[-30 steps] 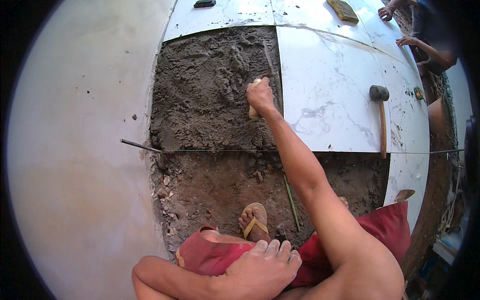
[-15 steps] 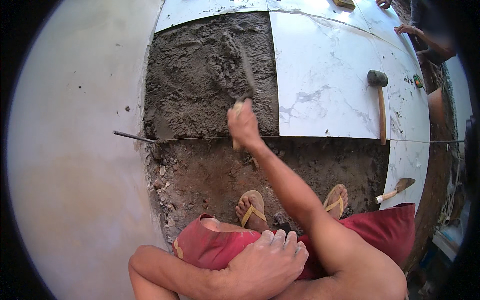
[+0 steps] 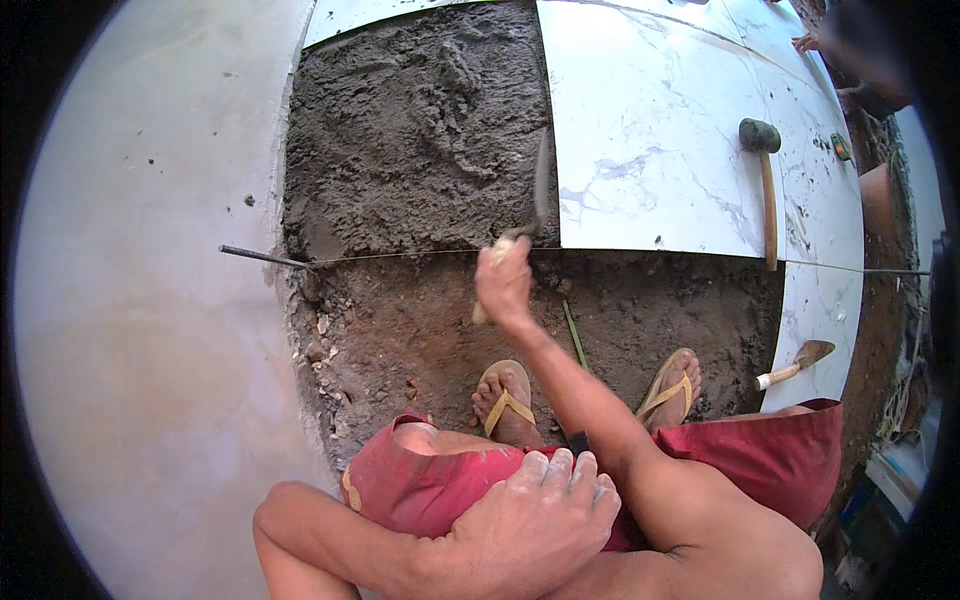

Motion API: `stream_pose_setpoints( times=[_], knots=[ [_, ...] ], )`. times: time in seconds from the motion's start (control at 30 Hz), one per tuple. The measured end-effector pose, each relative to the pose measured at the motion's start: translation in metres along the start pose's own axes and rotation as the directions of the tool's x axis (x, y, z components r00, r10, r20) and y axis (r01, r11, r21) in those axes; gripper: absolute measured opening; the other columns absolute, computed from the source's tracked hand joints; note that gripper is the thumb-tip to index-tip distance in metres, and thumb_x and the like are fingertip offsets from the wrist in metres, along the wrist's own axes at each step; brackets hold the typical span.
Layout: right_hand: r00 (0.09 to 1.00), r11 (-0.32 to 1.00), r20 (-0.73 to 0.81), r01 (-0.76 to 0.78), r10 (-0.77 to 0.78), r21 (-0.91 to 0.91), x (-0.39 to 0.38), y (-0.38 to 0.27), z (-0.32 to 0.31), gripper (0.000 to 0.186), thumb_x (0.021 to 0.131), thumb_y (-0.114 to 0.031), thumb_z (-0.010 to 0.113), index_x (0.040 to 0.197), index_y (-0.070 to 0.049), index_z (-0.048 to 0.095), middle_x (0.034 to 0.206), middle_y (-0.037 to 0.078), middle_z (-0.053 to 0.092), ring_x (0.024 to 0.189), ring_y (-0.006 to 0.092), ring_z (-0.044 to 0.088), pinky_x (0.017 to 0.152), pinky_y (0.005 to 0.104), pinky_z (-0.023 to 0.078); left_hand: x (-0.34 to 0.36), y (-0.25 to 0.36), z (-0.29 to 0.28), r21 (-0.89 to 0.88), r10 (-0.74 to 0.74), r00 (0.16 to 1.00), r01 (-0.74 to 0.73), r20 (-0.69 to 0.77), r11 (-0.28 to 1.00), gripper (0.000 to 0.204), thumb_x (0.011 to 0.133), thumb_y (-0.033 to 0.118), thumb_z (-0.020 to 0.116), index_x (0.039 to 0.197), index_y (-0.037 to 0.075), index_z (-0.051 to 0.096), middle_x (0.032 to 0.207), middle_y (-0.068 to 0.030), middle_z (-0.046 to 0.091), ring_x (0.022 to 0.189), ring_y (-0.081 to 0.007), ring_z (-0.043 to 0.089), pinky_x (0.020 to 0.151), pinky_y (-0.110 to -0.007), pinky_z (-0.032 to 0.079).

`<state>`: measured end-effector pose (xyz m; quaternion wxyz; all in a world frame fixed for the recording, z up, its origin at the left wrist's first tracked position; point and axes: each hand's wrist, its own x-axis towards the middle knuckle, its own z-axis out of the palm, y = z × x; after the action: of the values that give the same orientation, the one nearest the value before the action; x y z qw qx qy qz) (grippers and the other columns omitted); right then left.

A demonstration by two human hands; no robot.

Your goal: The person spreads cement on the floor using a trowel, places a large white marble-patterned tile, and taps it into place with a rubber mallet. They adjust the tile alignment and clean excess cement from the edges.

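Observation:
My right hand is closed around the pale handle of a trowel. The blade, seen nearly edge-on and smeared by motion, is over the right margin of the wet grey mortar bed, close beside a large white marbled tile. My left hand lies across my lap by the inside of my right arm, knuckles up, fingers laid out a little bent and dusted pale; it holds nothing. A taut string runs along the near edge of the mortar, just beyond my right hand.
A rubber mallet lies on the tiles, with a second trowel nearer me. A metal rod anchors the string by the smooth pale floor. My sandalled feet stand on bare soil near a green strip. Another person is at the far right.
My right hand has swept the trowel rightward and toward me, from mid-mortar to beside the tile. The green strip on the soil now shows. My left hand stays in place.

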<state>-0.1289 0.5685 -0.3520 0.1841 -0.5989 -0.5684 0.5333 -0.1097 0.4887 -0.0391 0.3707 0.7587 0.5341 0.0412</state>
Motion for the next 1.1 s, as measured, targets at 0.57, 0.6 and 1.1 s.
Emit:
stream_pose_setpoints(
  times=[0.57,0.6,1.1],
  knots=[
    [0.033,0.324,0.970,0.939,0.241,-0.112,0.069,-0.064,-0.197,0.031,0.080,-0.032,0.055,0.081,-0.003,0.066,0.079,0.020,0.066,0.073,0.0381,0.064,0.065,0.0492,0.050,0.066,0.001,-0.009,0.060,0.149,0.982,-0.157,0.115,0.986,0.038,0.080,0.018,0.062,0.114,0.001,0.055,0.103,-0.0138,0.062,0.091,-0.0287,0.066,0.075,-0.040,0.054],
    [0.169,0.378,0.960,0.893,0.223,-0.245,0.071,-0.041,-0.235,0.034,0.079,-0.035,0.056,0.078,-0.004,0.068,0.079,0.021,0.067,0.072,0.0382,0.064,0.066,0.0479,0.050,0.084,-0.005,-0.013,0.009,0.152,0.978,-0.154,0.145,0.988,0.039,0.081,0.018,0.062,0.115,0.001,0.055,0.104,-0.0145,0.062,0.093,-0.0302,0.065,0.077,-0.040,0.054],
    [0.888,0.777,-0.405,-0.094,-0.218,-0.623,0.186,0.072,-0.432,0.053,0.085,-0.026,0.066,0.131,-0.006,0.048,0.119,0.020,0.056,0.112,0.0392,0.054,0.094,0.0481,0.042,0.416,-0.289,-0.038,0.125,-0.612,0.778,0.627,-0.141,0.769,0.120,0.058,0.035,0.089,0.148,0.003,0.018,0.155,-0.0220,0.018,0.141,-0.0417,0.022,0.106,-0.055,0.038]
  ],
)
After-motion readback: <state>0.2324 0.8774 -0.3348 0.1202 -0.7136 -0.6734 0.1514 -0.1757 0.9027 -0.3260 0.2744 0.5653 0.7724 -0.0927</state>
